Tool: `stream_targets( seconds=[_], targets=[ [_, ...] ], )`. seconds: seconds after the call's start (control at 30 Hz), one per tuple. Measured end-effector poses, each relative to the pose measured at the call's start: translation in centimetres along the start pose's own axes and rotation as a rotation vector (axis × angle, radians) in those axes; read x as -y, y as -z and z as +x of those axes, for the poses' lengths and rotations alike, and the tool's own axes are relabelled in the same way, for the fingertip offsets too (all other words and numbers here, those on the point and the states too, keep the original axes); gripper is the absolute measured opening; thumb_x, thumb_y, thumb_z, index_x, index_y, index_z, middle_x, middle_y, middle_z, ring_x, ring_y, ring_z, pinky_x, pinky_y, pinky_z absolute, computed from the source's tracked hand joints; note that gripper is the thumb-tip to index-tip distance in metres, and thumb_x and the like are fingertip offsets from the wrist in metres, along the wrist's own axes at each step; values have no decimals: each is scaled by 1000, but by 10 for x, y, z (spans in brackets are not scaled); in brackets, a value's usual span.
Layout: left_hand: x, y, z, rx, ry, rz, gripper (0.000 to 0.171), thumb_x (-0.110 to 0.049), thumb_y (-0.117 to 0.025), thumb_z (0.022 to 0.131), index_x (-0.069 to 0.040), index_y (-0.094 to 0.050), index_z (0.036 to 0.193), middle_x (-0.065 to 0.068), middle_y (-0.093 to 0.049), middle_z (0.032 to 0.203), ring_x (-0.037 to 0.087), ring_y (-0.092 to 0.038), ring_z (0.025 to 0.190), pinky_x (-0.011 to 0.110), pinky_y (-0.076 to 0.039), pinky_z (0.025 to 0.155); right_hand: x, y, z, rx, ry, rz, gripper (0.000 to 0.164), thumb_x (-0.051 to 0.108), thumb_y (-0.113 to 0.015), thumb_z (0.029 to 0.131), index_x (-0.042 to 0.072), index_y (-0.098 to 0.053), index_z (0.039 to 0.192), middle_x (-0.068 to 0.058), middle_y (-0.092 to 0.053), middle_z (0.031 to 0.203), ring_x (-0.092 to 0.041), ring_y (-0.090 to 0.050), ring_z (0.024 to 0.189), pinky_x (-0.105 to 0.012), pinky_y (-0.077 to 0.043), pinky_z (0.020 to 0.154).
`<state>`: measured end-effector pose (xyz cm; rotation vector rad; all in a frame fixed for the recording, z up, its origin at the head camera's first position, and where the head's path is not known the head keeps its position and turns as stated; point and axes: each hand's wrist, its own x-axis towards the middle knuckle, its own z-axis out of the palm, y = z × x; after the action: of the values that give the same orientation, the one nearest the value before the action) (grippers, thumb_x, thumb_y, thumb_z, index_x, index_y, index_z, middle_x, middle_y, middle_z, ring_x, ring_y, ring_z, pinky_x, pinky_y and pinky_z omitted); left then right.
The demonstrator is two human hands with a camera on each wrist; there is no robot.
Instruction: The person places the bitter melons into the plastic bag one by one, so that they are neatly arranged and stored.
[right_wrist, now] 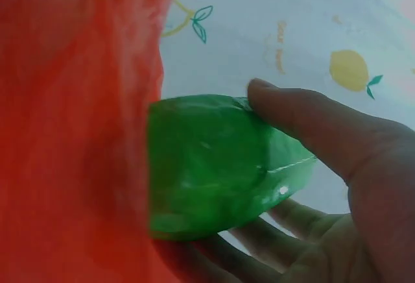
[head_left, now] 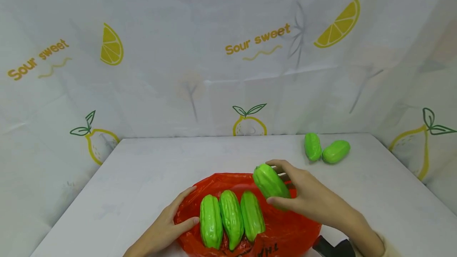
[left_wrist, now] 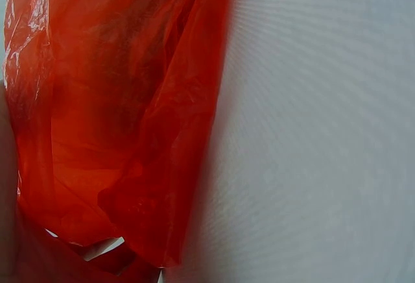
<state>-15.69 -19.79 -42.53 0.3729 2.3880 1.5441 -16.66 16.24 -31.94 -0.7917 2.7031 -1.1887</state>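
A red plastic bag (head_left: 285, 233) lies open on the white table near the front edge. Three green ridged gourds (head_left: 231, 219) lie side by side on it. My right hand (head_left: 303, 193) grips a fourth green gourd (head_left: 270, 182) just above the bag's right side; in the right wrist view that gourd (right_wrist: 220, 166) sits between thumb and fingers beside the red plastic (right_wrist: 71, 134). My left hand (head_left: 168, 227) rests on the bag's left edge with fingers straight. The left wrist view shows only red bag plastic (left_wrist: 117, 121) and table.
Two more green gourds (head_left: 313, 146) (head_left: 336, 151) lie at the table's (head_left: 143, 177) far right. A fruit-printed white curtain (head_left: 214, 50) surrounds the table on three sides. A dark object (head_left: 330, 246) peeks out beside my right forearm at the front edge.
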Motion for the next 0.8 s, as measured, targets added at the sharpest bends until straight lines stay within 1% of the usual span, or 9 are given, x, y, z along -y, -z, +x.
stream_targets(
  seconds=[0.1,0.17,0.27,0.37,0.5,0.67,0.73,0.8],
  targets=[
    [0,0,1,1,3,3,66,-36,-64,96,-38,-29,152,8,-43,152,33,-50,129,34,-61,85,-1,-3,1,39,-17,3,72,42,-76,85,11,-41,140,-3,-63,122,-24,-62,112,-26,-58,83],
    [1,0,1,3,2,5,66,-36,-63,96,-38,-29,152,8,-43,151,33,-51,128,33,-61,85,-3,-5,1,57,-25,-2,71,42,-76,85,10,-41,138,-1,-62,121,-20,-61,109,-24,-57,83],
    [1,0,2,7,0,4,66,-36,-63,96,-37,-28,153,8,-43,151,33,-52,127,33,-61,85,-4,-9,2,78,-36,-5,69,42,-77,85,10,-42,136,-2,-61,121,-17,-61,106,-22,-56,84],
    [1,0,2,8,-1,1,66,-35,-63,96,-37,-28,153,8,-44,151,32,-52,127,33,-61,85,-6,-11,4,87,-43,-20,69,42,-77,85,9,-43,135,-3,-59,124,-16,-60,107,-22,-55,85],
    [1,0,2,3,-1,15,66,-36,-63,96,-38,-29,152,7,-45,150,31,-52,128,33,-61,86,-8,-12,4,110,-66,-31,70,45,-76,85,11,-42,136,-1,-59,123,-14,-59,106,-24,-54,85],
    [2,1,3,2,-3,22,65,-36,-63,96,-39,-29,152,6,-46,149,30,-52,127,33,-60,86,-10,-14,3,173,-95,-38,69,46,-76,85,14,-42,136,1,-60,122,-9,-60,100,-25,-53,81],
    [2,1,2,4,-3,18,65,-36,-63,96,-39,-29,152,7,-45,150,31,-52,127,33,-60,86,-12,-15,4,185,-96,-44,66,44,-76,85,14,-43,133,1,-60,122,-6,-60,97,-23,-53,78],
    [2,1,2,5,-2,13,65,-36,-63,97,-38,-29,152,7,-45,150,31,-52,128,33,-60,86,-13,-16,4,193,-88,-57,63,42,-76,85,14,-44,131,2,-62,118,-4,-59,92,-21,-51,75]
  ],
)
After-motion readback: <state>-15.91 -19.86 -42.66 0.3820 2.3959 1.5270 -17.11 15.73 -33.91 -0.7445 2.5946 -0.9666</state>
